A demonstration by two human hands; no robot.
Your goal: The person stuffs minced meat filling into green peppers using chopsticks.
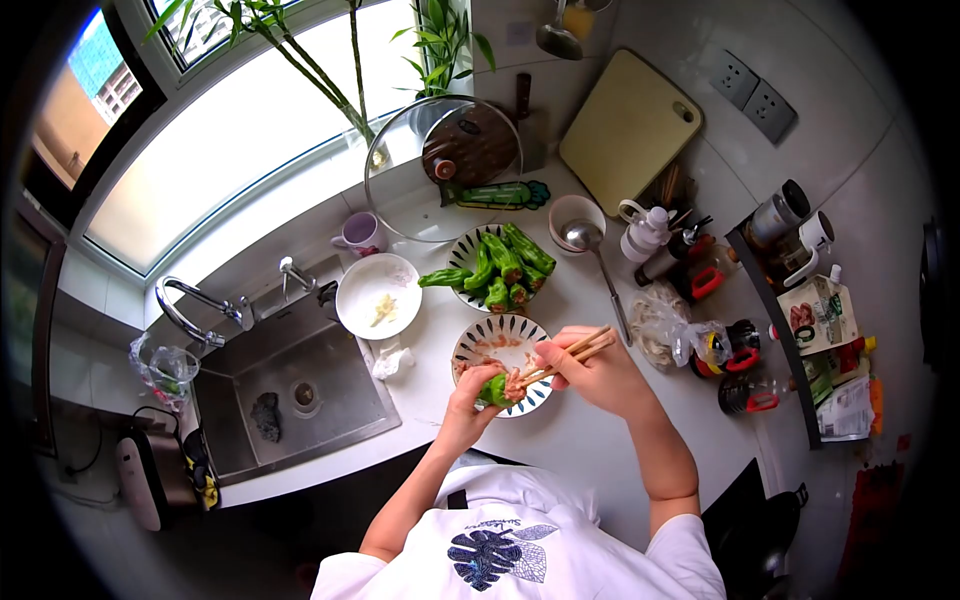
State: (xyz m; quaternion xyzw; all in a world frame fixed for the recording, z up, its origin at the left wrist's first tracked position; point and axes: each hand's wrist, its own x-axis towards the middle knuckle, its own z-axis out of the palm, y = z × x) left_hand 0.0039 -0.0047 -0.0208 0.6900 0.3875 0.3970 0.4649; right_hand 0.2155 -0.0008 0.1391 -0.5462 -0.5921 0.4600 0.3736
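Observation:
My left hand is closed around a green pepper, holding it over the near plate. In my right hand is a pair of chopsticks, their tips at the pepper's end, where reddish minced meat shows. Below both hands lies a patterned plate with smears of the same meat on it. Just behind, a second patterned plate bears several green peppers, some with meat at their ends. My fingers cover part of the held pepper.
To the left are a white plate with pale bits, a purple mug and the sink. A ladle rests in a bowl. Bottles and a plastic bag stand right; a glass lid leans behind.

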